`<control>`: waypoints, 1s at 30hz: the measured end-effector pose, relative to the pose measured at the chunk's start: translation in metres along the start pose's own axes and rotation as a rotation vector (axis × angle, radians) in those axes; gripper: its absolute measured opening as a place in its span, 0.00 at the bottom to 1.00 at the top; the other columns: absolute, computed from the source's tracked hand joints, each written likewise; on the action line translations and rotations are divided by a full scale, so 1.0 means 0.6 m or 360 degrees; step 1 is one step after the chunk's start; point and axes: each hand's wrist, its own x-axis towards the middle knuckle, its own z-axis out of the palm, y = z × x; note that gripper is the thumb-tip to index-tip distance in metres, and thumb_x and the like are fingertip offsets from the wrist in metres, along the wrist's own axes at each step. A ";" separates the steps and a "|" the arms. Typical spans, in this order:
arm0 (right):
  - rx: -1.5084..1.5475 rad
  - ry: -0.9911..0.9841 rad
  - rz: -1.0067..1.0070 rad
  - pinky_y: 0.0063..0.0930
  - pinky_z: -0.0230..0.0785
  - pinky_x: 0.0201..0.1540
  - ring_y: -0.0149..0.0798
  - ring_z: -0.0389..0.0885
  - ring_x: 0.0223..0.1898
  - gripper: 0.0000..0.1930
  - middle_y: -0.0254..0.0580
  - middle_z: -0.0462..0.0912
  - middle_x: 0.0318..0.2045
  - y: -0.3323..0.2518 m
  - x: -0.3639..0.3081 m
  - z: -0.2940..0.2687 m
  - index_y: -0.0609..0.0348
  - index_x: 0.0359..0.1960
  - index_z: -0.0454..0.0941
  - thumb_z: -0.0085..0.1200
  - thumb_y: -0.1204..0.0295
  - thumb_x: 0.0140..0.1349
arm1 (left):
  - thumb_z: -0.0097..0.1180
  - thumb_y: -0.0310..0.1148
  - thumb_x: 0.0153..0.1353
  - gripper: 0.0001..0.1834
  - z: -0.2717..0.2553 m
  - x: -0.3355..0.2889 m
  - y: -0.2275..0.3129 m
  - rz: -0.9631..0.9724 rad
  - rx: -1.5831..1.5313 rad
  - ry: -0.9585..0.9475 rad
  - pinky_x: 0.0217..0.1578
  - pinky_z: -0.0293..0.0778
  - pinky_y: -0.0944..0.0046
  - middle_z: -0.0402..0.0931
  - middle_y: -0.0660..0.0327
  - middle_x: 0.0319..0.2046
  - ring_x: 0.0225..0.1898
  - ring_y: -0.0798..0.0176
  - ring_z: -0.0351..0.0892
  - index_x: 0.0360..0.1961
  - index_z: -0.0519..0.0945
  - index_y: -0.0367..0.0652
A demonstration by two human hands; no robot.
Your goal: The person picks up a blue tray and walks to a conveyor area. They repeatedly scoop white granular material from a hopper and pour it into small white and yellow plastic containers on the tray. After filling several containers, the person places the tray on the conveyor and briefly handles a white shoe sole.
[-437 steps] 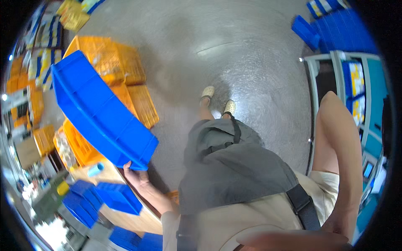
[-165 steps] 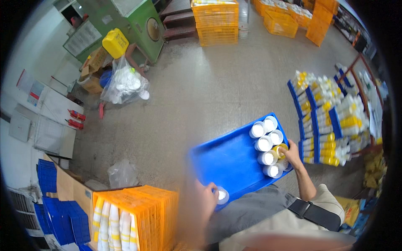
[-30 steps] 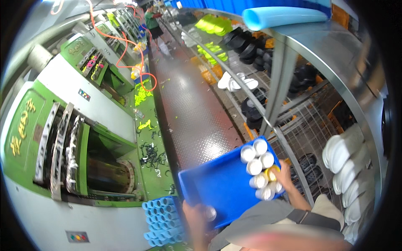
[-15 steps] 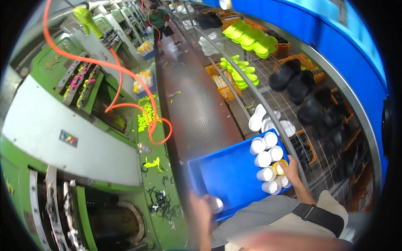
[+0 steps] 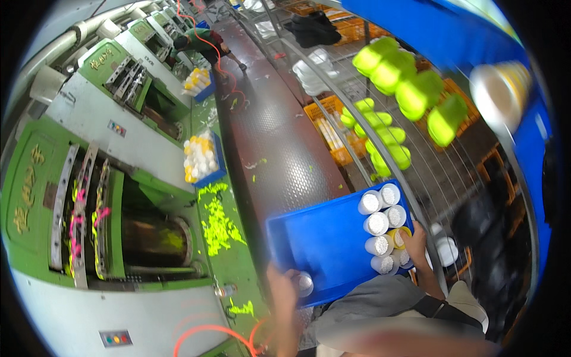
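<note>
Worn: sleeve [image 5: 470,306] cream, short, loose | apron-like front [image 5: 377,294] mid-grey cloth, matte, softly creased, rounded outline | 1 strap [image 5: 433,306] black, broad, flat, slanting across the cream cloth | 2 forearms [image 5: 429,282] bare | left hand [image 5: 282,287] bare, blurred | right hand [image 5: 416,243] bare, sharper | lower edge smeared, details unclear

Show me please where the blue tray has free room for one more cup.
Bare room: the middle of the blue tray, between the single cup near the left hand and the cups grouped at the right end. Crowded: that right end, by the right hand.
</note>
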 end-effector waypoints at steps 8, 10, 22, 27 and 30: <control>0.0075 -0.0441 -0.0169 0.45 0.73 0.53 0.60 0.82 0.49 0.21 0.61 0.83 0.44 -0.312 0.485 0.220 0.66 0.48 0.80 0.67 0.68 0.54 | 0.69 0.25 0.42 0.12 -0.063 0.416 0.010 -0.0269 -0.0029 0.0183 0.63 0.69 0.48 0.68 0.38 0.61 0.63 0.35 0.70 0.33 0.90 0.42; 0.0006 -0.0493 -0.0196 0.46 0.73 0.52 0.60 0.82 0.48 0.20 0.61 0.84 0.43 -0.369 0.593 0.293 0.66 0.47 0.80 0.65 0.69 0.53 | 0.70 0.26 0.45 0.12 -0.051 0.529 -0.004 -0.0361 -0.0120 0.0199 0.64 0.68 0.48 0.67 0.38 0.62 0.64 0.36 0.69 0.34 0.90 0.42; 0.0003 -0.0140 -0.0121 0.45 0.75 0.47 0.59 0.84 0.44 0.21 0.60 0.85 0.41 -0.603 1.136 0.646 0.68 0.47 0.81 0.67 0.67 0.54 | 0.70 0.24 0.48 0.09 -0.075 1.352 -0.035 -0.0193 -0.0041 0.0021 0.65 0.67 0.49 0.64 0.42 0.67 0.64 0.38 0.69 0.32 0.88 0.43; -0.0041 -0.0096 -0.0074 0.48 0.74 0.49 0.63 0.82 0.46 0.24 0.63 0.83 0.43 -0.684 1.335 0.805 0.69 0.49 0.78 0.68 0.66 0.54 | 0.73 0.24 0.43 0.10 -0.075 1.665 -0.055 0.0005 0.0069 0.0054 0.65 0.67 0.50 0.65 0.42 0.65 0.65 0.38 0.68 0.30 0.89 0.43; -0.0005 -0.0105 -0.0043 0.47 0.73 0.52 0.64 0.81 0.48 0.25 0.65 0.83 0.45 -0.737 1.490 0.913 0.71 0.49 0.78 0.69 0.66 0.54 | 0.74 0.23 0.41 0.12 -0.076 1.852 -0.035 -0.0436 -0.0447 0.0077 0.65 0.66 0.51 0.65 0.41 0.64 0.64 0.37 0.67 0.31 0.90 0.43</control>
